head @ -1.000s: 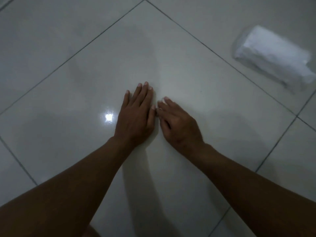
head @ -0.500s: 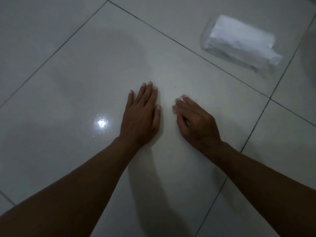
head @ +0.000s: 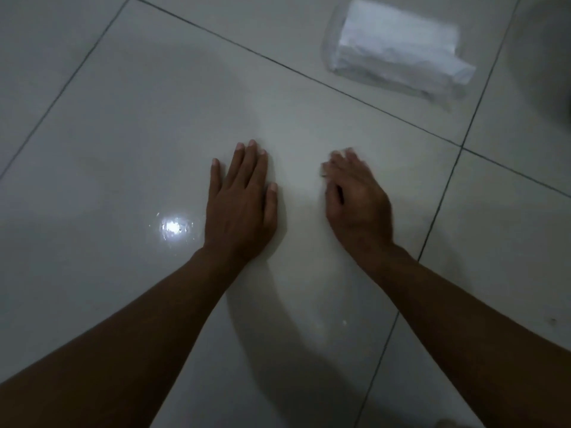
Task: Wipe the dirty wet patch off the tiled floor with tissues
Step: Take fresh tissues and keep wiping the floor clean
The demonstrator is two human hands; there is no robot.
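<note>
My left hand (head: pixel 241 205) lies flat, palm down, on a big pale floor tile (head: pixel 154 118), fingers together and holding nothing. My right hand (head: pixel 355 199) is a hand's width to its right, slightly blurred, fingers loosely spread just over the tile, with nothing in it. A clear-wrapped pack of white tissues (head: pixel 395 47) lies on the floor at the top right, well beyond my right hand. A bright wet-looking glint (head: pixel 174 228) shows on the tile just left of my left wrist. I cannot make out a distinct dirty patch in the dim light.
Dark grout lines (head: pixel 438 202) cross the glossy floor; one runs just right of my right wrist. My forearms cast shadows on the tile near the bottom. A dark shadow sits at the upper right edge.
My right hand has slid rightward away from my left, which stayed flat on the tile. The view has swung right, bringing the tissue pack closer to the centre.
</note>
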